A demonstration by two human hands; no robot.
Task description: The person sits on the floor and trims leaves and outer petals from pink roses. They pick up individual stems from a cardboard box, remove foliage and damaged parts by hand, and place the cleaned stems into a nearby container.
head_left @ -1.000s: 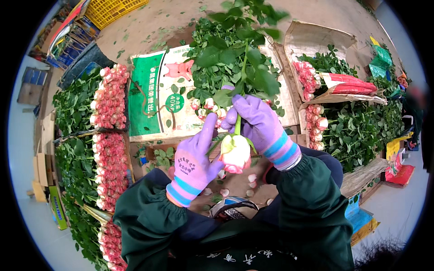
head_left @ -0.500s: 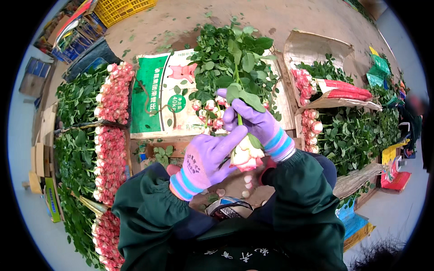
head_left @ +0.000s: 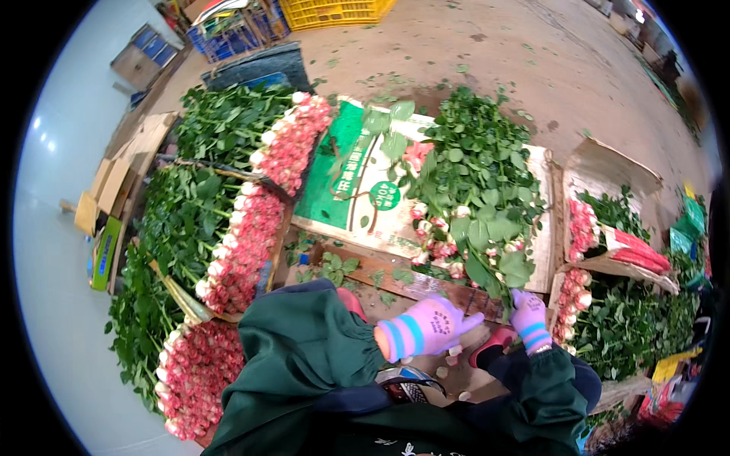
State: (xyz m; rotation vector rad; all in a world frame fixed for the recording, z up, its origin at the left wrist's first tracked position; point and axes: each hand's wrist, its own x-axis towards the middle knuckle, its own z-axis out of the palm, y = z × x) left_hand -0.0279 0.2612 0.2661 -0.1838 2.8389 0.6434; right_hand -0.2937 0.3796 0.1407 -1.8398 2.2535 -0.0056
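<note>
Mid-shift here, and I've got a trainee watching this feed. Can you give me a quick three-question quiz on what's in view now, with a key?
1. True or false: the left hand and the right hand both wear purple gloves.
2. Multiple choice: what colour is the plastic crate at the top of the picture? a) red b) yellow c) white
3. Fill in the missing word: the leafy rose pile lies on a white and ____ printed sheet.

Key: 1. True. 2. b) yellow. 3. green.
</note>
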